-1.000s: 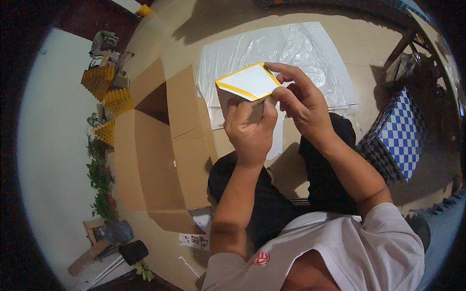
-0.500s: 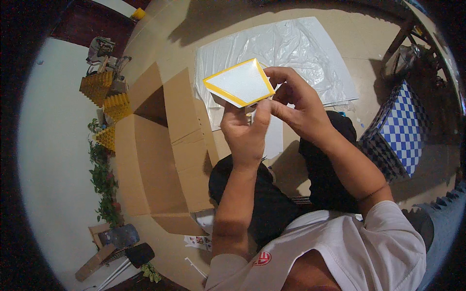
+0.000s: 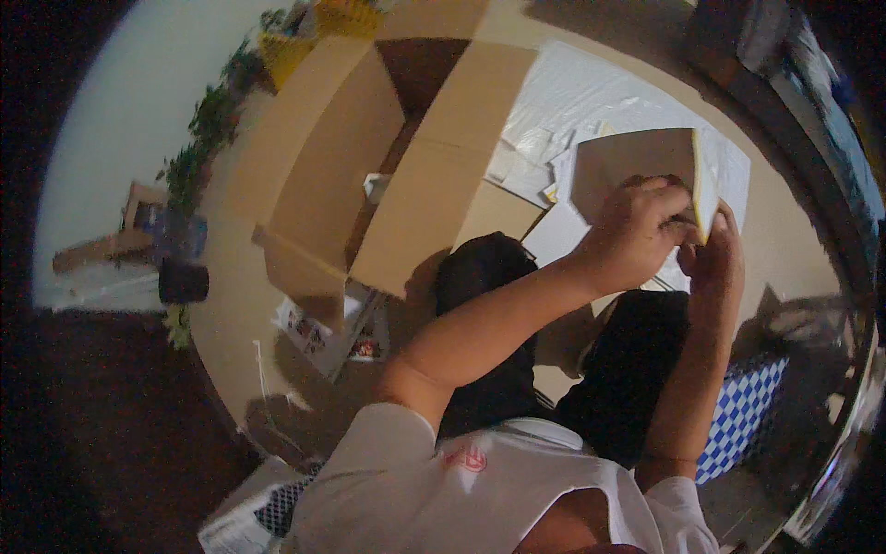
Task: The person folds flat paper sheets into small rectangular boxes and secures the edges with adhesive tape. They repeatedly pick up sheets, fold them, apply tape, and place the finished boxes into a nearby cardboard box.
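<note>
Well, from where I stand, both hands have the yellow-edged card [image 3: 705, 185] up over the person's knees, brown side facing left. The left hand [image 3: 637, 226] has its fingers curled in on the lower part; the right hand [image 3: 715, 254] is bent close against the yellow edge, though I can't see its fingertips clearly. A big open carton [image 3: 429, 198] stands to the left, near a plastic-covered sheet [image 3: 591, 88].

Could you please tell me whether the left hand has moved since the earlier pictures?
Yes: the left hand now appears farther to the right of the large cardboard box, though the camera view has turned too.
</note>
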`<state>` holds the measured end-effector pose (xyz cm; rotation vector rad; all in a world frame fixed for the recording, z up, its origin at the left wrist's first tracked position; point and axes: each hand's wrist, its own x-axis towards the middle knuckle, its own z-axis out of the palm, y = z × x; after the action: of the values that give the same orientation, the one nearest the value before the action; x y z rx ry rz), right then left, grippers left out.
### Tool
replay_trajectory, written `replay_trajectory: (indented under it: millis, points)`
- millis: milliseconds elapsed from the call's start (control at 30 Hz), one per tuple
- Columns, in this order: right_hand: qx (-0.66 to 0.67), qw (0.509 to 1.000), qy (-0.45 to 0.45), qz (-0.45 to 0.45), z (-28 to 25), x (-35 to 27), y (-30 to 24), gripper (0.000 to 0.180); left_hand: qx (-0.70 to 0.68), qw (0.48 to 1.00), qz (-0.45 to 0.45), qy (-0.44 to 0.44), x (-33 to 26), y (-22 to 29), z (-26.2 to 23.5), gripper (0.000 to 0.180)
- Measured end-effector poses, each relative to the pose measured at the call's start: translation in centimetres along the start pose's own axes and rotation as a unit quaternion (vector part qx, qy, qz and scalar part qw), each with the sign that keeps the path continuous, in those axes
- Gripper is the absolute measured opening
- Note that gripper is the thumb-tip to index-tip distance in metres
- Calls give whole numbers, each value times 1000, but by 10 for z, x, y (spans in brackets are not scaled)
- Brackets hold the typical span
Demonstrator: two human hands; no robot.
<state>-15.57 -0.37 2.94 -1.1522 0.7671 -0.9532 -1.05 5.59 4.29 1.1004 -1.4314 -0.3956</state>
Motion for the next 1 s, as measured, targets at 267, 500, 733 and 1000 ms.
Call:
replay_trajectory:
  millis: [267, 500, 733, 1000]
  points:
    - [-13, 999, 3, 48, -1, 0, 12, 37, 18, 980, 0, 197, 14, -22, -107, 16]
    - [28, 997, 8, 71, -11, 19, 14, 30, 528, 815, -147, 190, -19, -72, -268, 39]
    - [-5, 997, 12, 79, -13, 26, 11, 28, 194, 897, -322, 231, -44, -141, -247, 40]
    - [4, 995, 5, 104, -7, 28, 18, 27, 118, 915, -333, 196, -65, -191, -224, 24]
